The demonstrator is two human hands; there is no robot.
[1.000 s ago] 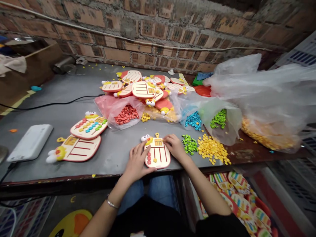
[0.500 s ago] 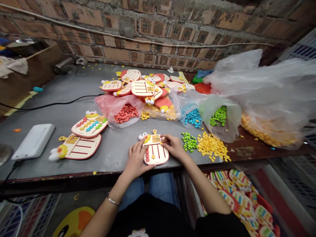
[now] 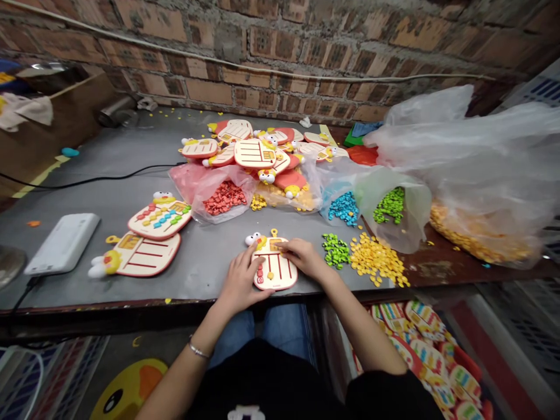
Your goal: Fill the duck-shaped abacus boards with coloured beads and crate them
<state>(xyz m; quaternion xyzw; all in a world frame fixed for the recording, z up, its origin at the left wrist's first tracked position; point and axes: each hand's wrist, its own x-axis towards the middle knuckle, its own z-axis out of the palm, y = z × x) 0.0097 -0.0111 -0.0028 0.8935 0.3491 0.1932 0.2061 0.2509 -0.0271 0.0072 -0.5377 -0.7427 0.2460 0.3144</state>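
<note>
A cream toy board (image 3: 283, 277) with slots and a yellow duck-like head lies on the table before me. Red beads (image 3: 260, 273) fill part of its left slot, and one yellow bead (image 3: 270, 276) sits in the slot beside it. My left hand (image 3: 240, 280) grips the board's left side, thumb along the bottom edge. At the board's upper right, the fingertips of my right hand (image 3: 304, 256) are pinched together over the slots; whatever they hold is hidden. Piles of green beads (image 3: 336, 251) and yellow beads (image 3: 378, 259) lie right of that hand.
Behind are stacked boards (image 3: 254, 154) and bags of red beads (image 3: 225, 198), blue beads (image 3: 343, 208) and green beads (image 3: 389, 205). Two boards (image 3: 149, 254) lie at left near a white power bank (image 3: 63, 242). A large clear bag (image 3: 481, 175) stands at right; finished-looking boards (image 3: 429, 350) fill a crate below.
My right hand has moved slightly left, from the board's upper right edge to over the tops of the slots. My left hand keeps its grip on the board.
</note>
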